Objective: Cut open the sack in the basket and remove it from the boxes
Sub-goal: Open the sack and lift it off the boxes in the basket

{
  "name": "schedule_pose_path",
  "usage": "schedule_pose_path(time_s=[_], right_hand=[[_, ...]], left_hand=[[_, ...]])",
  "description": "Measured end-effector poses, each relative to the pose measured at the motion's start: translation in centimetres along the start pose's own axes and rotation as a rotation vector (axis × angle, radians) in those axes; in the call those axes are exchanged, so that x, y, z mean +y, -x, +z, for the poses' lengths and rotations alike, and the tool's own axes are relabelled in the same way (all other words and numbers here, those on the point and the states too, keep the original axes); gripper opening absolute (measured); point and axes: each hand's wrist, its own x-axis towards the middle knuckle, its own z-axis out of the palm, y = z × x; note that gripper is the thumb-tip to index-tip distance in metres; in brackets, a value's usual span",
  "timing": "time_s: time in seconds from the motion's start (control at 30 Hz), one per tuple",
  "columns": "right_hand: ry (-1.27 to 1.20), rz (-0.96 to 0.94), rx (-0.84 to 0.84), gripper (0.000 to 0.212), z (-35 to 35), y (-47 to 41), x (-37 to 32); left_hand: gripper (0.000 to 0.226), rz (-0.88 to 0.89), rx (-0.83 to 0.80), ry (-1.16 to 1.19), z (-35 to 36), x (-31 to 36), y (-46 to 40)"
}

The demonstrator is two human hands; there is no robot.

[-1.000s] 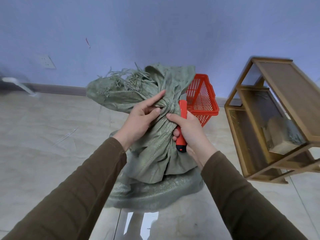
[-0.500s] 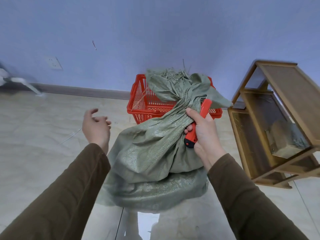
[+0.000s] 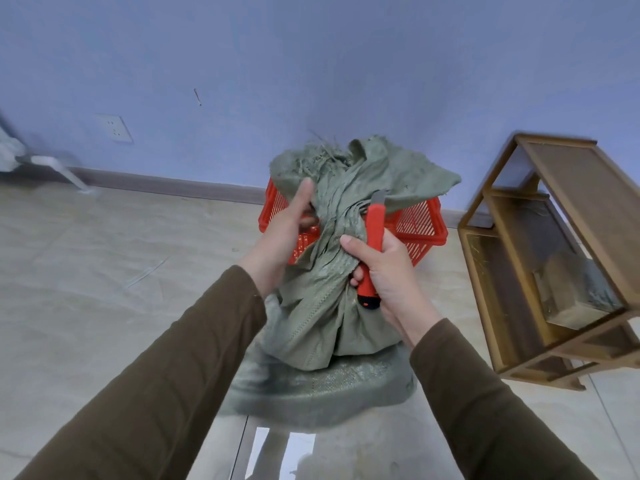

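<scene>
A green woven sack (image 3: 322,327) stands on the floor in front of me, its neck gathered and twisted, its frayed top flopping over to the right. My left hand (image 3: 284,233) grips the gathered neck from the left, thumb up. My right hand (image 3: 381,271) holds a red utility knife (image 3: 372,251) upright, blade tip up beside the neck, while its fingers also clutch the bunched fabric. Behind the sack stands a red plastic basket (image 3: 422,226). The boxes are hidden under the fabric.
A wooden shelf unit (image 3: 554,265) lies tipped at the right, with a brownish block (image 3: 571,292) inside it. A blue wall with a socket (image 3: 114,128) runs behind. Glossy floor tiles spread to the left and front.
My left hand, which had let go and hung free to the left, has come back and taken hold of the sack's neck. The right hand kept its grip on knife and fabric.
</scene>
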Motion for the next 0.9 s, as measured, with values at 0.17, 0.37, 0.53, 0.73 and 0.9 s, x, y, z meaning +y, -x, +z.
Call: schedule_pose_path(time_s=[0.17,0.37,0.53,0.73,0.9], right_hand=[[0.156,-0.108,-0.069,0.019,-0.1,0.5,-0.7],[0.013,-0.202,0.31,0.043,-1.6,1.5,-5.6],[-0.215,-0.064,0.426,0.053,-1.5,1.6,-12.6],[-0.191,0.115,0.397,0.026,1.4,4.3,-20.5],[0.029,0.252,0.316,0.03,4.2,9.9,-25.1]], left_hand=[[0.039,-0.016,-0.05,0.33,2.7,1.6,0.0],[0.047,-0.012,0.046,0.393,2.3,2.5,1.5],[0.055,-0.127,0.095,0.394,1.8,5.4,5.0],[0.05,-0.307,0.212,0.285,1.4,10.8,9.1],[0.012,-0.522,0.26,0.296,1.9,16.0,13.4]])
